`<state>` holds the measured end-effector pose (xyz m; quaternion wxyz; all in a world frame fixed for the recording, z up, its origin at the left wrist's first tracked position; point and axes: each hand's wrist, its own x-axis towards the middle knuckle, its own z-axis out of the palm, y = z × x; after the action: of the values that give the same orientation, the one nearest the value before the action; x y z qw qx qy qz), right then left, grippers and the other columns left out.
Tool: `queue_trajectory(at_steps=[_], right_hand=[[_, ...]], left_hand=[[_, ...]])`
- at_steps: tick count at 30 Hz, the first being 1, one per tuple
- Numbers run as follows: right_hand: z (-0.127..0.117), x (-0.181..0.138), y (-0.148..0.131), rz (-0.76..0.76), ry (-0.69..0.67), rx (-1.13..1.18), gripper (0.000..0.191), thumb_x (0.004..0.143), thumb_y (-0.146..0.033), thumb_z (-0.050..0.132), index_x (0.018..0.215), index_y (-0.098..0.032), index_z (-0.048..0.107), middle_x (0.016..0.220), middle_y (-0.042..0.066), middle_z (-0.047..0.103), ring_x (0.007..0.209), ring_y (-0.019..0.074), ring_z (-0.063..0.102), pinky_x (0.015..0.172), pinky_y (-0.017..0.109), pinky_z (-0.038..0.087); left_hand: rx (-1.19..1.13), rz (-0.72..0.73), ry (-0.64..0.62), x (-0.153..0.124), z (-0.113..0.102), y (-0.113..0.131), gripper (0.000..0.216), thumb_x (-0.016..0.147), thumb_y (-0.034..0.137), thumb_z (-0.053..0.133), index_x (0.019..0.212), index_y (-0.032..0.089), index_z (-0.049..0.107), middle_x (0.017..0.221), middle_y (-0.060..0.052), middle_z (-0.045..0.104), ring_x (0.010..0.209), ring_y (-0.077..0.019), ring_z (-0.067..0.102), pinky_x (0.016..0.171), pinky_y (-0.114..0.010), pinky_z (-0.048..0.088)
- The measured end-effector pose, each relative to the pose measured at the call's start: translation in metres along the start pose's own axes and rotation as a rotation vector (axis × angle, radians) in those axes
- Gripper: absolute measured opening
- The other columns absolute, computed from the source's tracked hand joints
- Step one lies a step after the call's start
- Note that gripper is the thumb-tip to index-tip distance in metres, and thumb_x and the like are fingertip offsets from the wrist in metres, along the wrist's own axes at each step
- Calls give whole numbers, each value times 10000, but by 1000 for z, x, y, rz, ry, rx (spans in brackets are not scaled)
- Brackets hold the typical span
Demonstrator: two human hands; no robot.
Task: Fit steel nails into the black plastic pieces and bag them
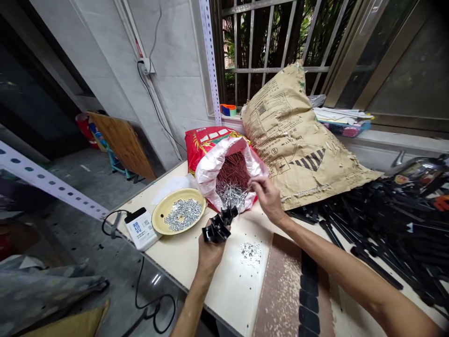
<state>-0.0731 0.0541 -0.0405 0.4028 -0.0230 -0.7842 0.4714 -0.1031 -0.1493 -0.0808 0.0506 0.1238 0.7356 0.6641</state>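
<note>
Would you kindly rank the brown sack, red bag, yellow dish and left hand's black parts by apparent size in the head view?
Largest to smallest:
Brown sack
Red bag
Yellow dish
Black parts

On the table (231, 290) — dish (187, 195) left of the bag (207, 175), sack (280, 133) at the bag's right.

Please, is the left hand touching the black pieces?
Touching: the head view shows the left hand with its fingers around the black pieces.
</note>
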Motion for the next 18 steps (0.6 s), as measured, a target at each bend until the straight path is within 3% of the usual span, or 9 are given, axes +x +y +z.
queue_trajectory(at_steps=[2,4,7,12,14,18], right_hand=[[-5,5,-30,65,110,221,210,889,-331,527,1059,-209,510,887,24,639,726,124,636,699,289,551],[-9,4,-50,55,72,318,195,839,-313,604,990,-210,535,858,7,645,711,117,642,686,270,554],[-11,-3,-62,20,-40,253,140,812,-291,635,901,-194,587,816,4,653,694,111,643,663,249,542],[-14,2,-70,-124,-285,26,114,845,-279,595,904,-196,646,841,7,675,758,115,630,719,262,514],[-18,14,-69,-199,-400,-39,157,864,-296,576,974,-210,649,944,16,674,865,128,616,802,290,490],[-18,29,-36,-244,-438,-305,214,923,-297,488,1044,-204,637,1079,52,620,997,153,545,856,320,429]], left_hand=[[24,91,-29,4,0,-3,382,599,211,738,970,205,648,902,-43,714,871,-240,654,828,-364,503],[51,130,-39,6,1,-1,347,617,182,717,954,213,644,872,-25,708,832,-225,648,805,-353,504],[71,140,-38,4,1,5,311,601,160,719,899,213,648,818,-11,698,784,-221,641,768,-347,508],[51,116,-86,-1,2,15,324,555,135,739,862,214,675,753,0,695,749,-228,648,726,-334,521],[30,105,-66,-3,0,17,361,561,146,743,907,215,669,828,-12,709,821,-235,656,785,-346,515],[-46,-3,50,-6,-6,20,462,575,238,773,1015,186,639,1056,-71,689,1027,-248,620,939,-374,452]])
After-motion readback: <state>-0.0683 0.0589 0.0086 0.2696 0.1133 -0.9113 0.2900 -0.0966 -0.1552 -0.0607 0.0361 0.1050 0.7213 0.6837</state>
